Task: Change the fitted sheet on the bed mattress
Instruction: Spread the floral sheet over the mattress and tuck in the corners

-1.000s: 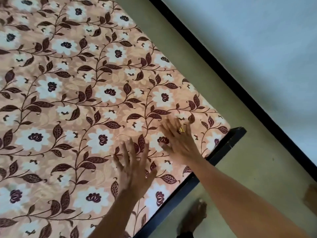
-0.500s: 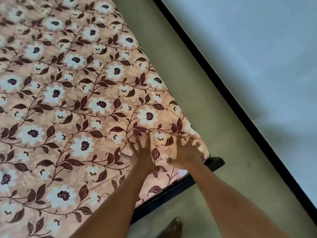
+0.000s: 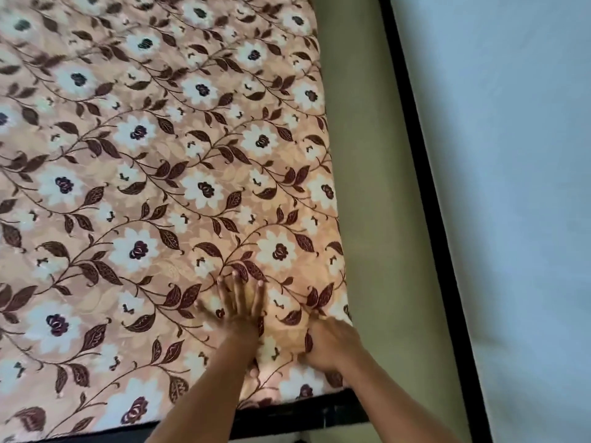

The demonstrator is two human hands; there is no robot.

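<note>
Left hand [image 3: 240, 303] lies flat, fingers spread, pressing down on the floral fitted sheet [image 3: 160, 187] near its close right corner. Right hand [image 3: 331, 343] sits just beside it at the corner's edge, fingers bent into puckered fabric, though I can't tell whether it's gripping. Black bed frame [image 3: 287, 414] runs just below both wrists.

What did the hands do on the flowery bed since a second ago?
Both hands slid across the sheet toward its corner. The right hand, flat before, now curls into the sheet by the edge, seemingly bunching it. The left hand stays flat, fingers spread. The sheet still lies over the dark frame.
</note>
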